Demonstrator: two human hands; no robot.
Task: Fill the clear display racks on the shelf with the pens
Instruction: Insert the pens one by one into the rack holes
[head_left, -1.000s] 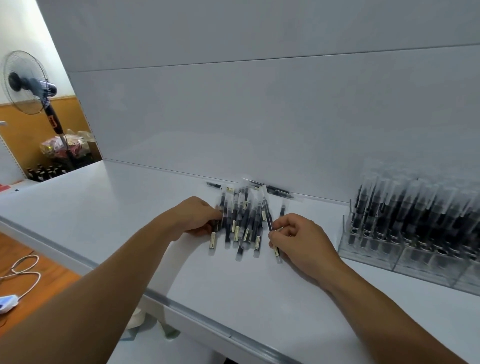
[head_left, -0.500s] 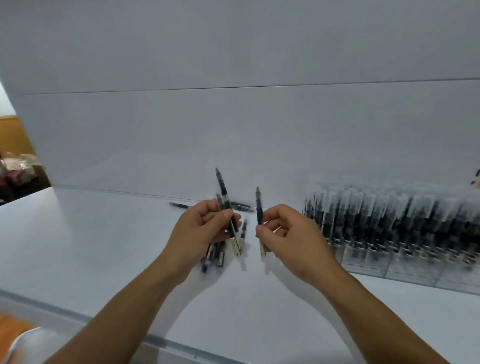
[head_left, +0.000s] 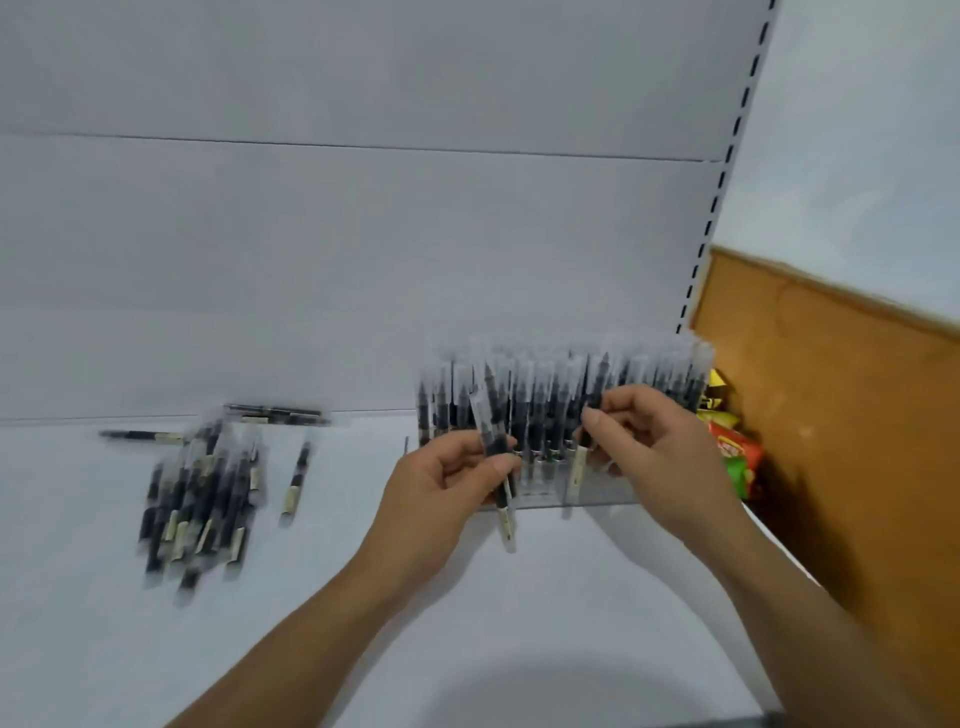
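With the fingers (head_left: 467, 448) of the left hand (head_left: 441, 499) pinching a slim black clear-capped pen (head_left: 505, 519) and the right hand (head_left: 660, 457) pinching another such pen (head_left: 579, 467), hovering at the clear plastic display rack (head_left: 613, 496) on the white shelf (head_left: 519, 623). Probably best lowering each upright into a free slot, sparing neighbours.

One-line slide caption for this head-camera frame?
Left hand holds one pen, right hand another pen, both before the clear rack of pens; a loose pile lies left on the shelf.

Colourful snack packets (head_left: 735, 462) lie beside an orange-brown board (head_left: 831, 395), right of the slotted upright (head_left: 723, 179).
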